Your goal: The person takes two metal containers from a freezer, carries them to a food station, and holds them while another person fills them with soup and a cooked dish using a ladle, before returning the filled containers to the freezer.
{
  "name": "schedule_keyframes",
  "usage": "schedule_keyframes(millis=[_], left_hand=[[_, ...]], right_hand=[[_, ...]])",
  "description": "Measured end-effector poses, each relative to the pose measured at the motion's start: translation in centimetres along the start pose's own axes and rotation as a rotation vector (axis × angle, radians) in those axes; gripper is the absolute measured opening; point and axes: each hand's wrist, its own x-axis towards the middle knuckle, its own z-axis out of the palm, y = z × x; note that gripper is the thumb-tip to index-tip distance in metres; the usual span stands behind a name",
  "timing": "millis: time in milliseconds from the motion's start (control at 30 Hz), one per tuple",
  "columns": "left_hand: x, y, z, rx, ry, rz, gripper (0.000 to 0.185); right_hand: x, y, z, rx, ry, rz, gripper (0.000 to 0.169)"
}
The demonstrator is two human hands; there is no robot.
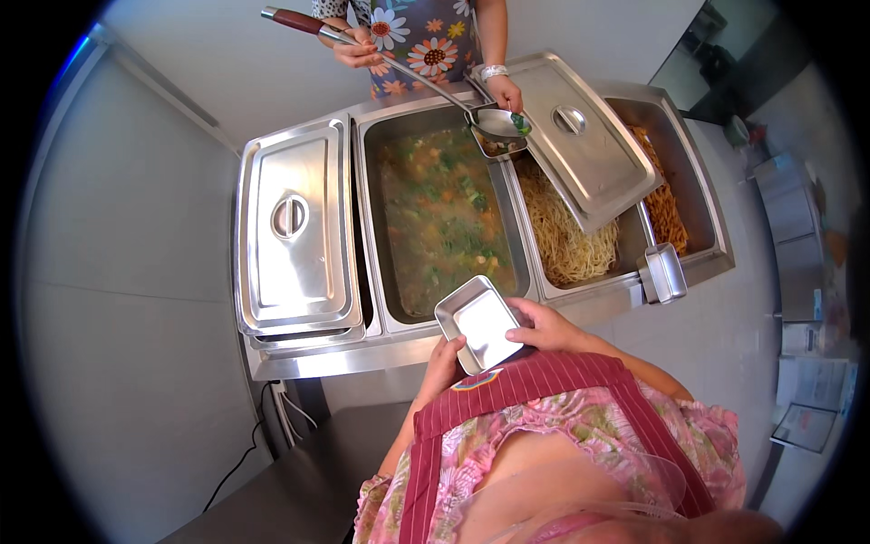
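Observation:
A square stainless-steel tin (484,325) is tilted between my two hands, close to my striped red apron (523,382). My left hand (443,366) grips its near left side, thumb over the rim. On the opposite side, my right hand (542,325) holds the wall with its thumb at the rim. Nothing shows inside the tin. Just beyond it, a deep steel pan (375,224) holds vegetable soup (442,217) with green leaves. Across the counter, a co-worker's hand (355,49) holds a ladle (428,83), its bowl over another small tin (501,151) by their other hand (506,94).
A closed lid (299,279) covers the left pan. Another lid (584,160) lies askew over pale noodles (571,238). Farther right is reddish-orange food, perhaps pasta (663,211). A small steel box (663,273) sits at the counter's front edge. A black cable (257,435) hangs below left.

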Motion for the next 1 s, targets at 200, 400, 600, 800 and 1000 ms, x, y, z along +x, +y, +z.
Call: schedule_keyframes(millis=[200, 400, 600, 800, 1000], left_hand=[[-0.1, 0.0, 0.5, 0.081, 0.08, 0.029, 0.047], [0.2, 0.1, 0.1, 0.017, 0.066, -0.032, 0.047], [0.8, -1.3, -1.1, -0.036, 0.069, 0.0, 0.044], [0.8, -0.2, -0.5, 0.267, 0.154, -0.015, 0.042], [1.2, -0.4, -1.0, 0.411, 0.125, -0.06, 0.039]], right_hand=[[0.0, 0.4, 0.0, 0.014, -0.006, 0.001, 0.068], [0.1, 1.2, -0.2, -0.013, 0.002, 0.019, 0.067], [0.7, 1.9, -0.4, -0.029, -0.016, 0.032, 0.067], [1.5, 3.1, -0.6, -0.019, 0.071, -0.019, 0.064], [1.5, 1.6, -1.0, 0.015, 0.049, 0.107, 0.057]])
